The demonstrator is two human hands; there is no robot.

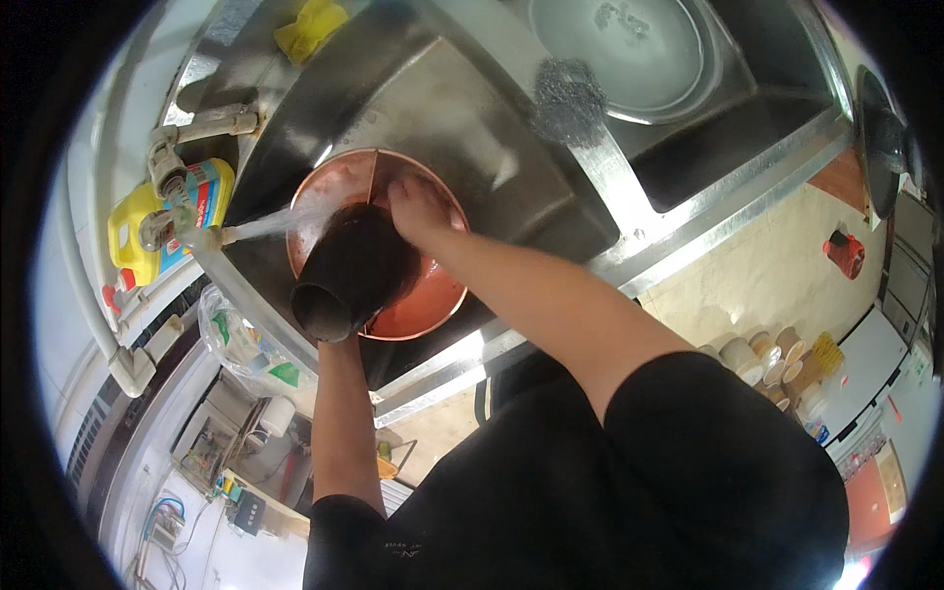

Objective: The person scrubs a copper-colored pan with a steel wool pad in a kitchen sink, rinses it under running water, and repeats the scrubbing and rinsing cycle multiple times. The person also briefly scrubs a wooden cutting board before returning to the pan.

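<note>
A copper hot pot [435, 306] with thin dividers and a dark central chimney [358, 258] lies tilted in a stainless steel sink [472, 125]. The chimney's open end leans towards the lower left. Water from a tap [214, 237] sprays into the pot. My right hand [422, 210] is inside the pot, close to the chimney and a divider; whether its fingers hold anything is unclear. My left forearm reaches up to the pot's near side, and the chimney hides my left hand beyond the wrist.
A dark scouring pad [568, 102] rests on the metal strip between two basins. The other basin holds a large round metal vessel [627, 51] with cloudy water. A yellow cloth [310, 29] lies on the far rim. Beside the tap stands a yellow detergent jug [136, 221], above a plastic bag [247, 343].
</note>
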